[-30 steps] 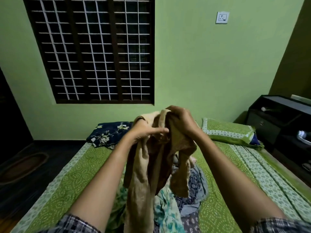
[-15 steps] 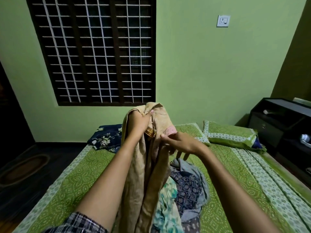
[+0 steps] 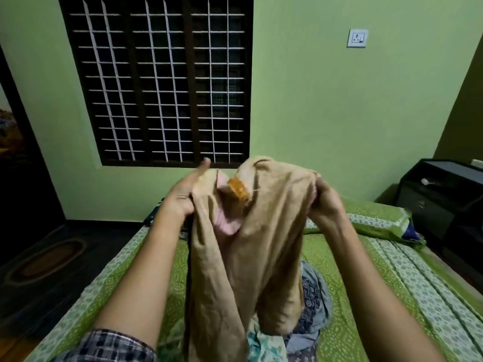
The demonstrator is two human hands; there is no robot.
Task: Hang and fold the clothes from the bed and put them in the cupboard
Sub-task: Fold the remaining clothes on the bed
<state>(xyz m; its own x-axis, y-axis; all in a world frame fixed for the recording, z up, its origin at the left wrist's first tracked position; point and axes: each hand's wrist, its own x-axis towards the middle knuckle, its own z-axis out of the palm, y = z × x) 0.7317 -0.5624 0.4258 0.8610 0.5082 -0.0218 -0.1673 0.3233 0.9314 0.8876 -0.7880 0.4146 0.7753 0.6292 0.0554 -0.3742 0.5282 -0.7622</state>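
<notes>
Tan garment [image 3: 261,244] gripped by left hand [image 3: 180,202], right hand [image 3: 326,202]; green bed [image 3: 339,270] below (window [image 3: 156,82] behind)

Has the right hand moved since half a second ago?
Yes: the right hand moved rightward, away from the window toward the green pillow, gripping the tan garment.

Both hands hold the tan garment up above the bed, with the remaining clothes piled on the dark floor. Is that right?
Not quite. The head view shows the left hand and right hand holding the tan garment above the bed, but the remaining clothes lie piled on the bed beneath it, not on the floor.
</notes>
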